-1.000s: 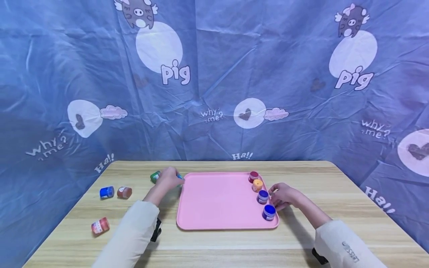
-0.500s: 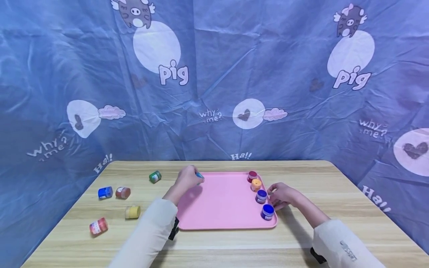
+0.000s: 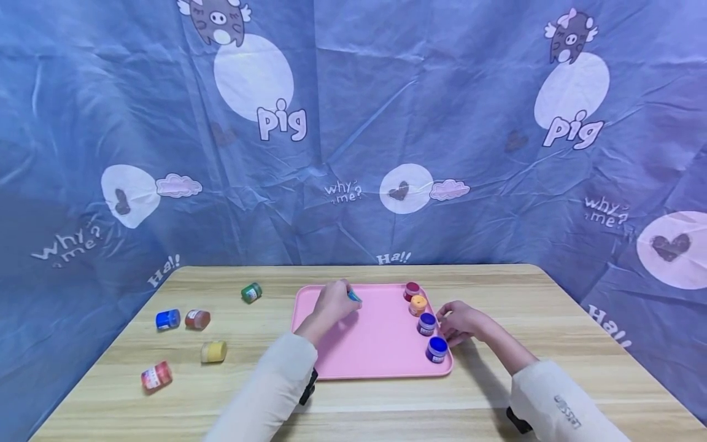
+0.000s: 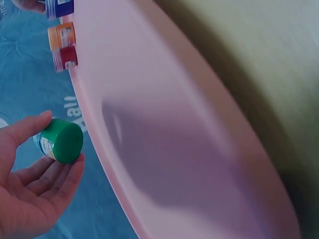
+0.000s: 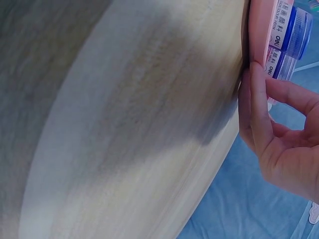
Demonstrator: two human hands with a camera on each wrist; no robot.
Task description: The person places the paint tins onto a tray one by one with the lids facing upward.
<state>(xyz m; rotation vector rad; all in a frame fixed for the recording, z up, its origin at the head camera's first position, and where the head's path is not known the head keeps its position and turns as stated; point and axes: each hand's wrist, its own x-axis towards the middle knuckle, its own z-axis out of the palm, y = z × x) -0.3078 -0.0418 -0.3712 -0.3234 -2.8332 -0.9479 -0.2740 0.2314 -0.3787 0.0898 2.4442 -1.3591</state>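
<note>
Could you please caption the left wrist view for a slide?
Left hand holding a green jar; blue jar, orange jar and red jar on a pink tray.

Tray (image 3: 381, 350) looks smooth plstc, tbl (image 3: 580, 350) wood-grained, backdrop (image 3: 359, 135) creased cloth.

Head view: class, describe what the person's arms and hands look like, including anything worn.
The left sleeve and right sleeve are both off-white; the right one bears dark lettering. A small black piece shows beneath each. The left hand and right hand wear no gloves.
</note>
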